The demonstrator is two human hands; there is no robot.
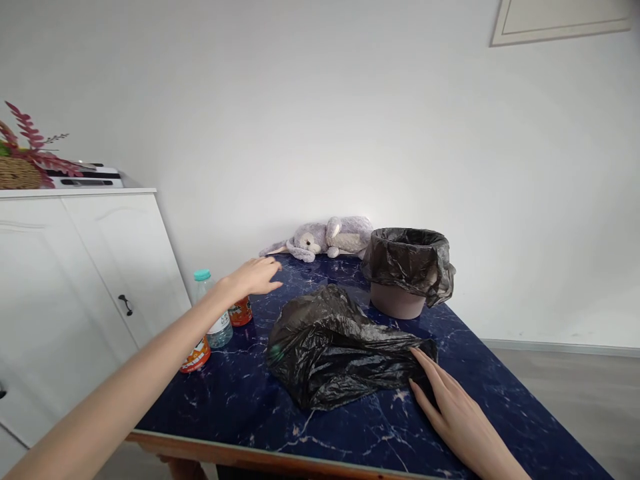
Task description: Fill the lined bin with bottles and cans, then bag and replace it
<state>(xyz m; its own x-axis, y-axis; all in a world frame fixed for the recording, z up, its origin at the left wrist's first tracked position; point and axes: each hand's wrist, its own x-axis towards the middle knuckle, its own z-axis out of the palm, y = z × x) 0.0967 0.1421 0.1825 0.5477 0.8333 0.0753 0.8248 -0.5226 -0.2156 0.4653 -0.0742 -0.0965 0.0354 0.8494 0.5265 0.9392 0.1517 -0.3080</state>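
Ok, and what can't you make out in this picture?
All in the head view:
- Inside of the black bag: hidden by its crumpled plastic.
- Bottom of the bin: hidden by its rim and liner.
- Tops of both orange containers: behind the left arm.
- Right hand: it covers its own contact, so gripping or resting is unclear.
- Basket: cut off by the left edge.

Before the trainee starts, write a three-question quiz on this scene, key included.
1. True or false: the toy lies to the left of the bin.
2. Which hand touches the loose bag?
3. What colour is the cap on the bottle: A) red, B) turquoise, C) black?

Key: 1. True. 2. The right hand. 3. B.
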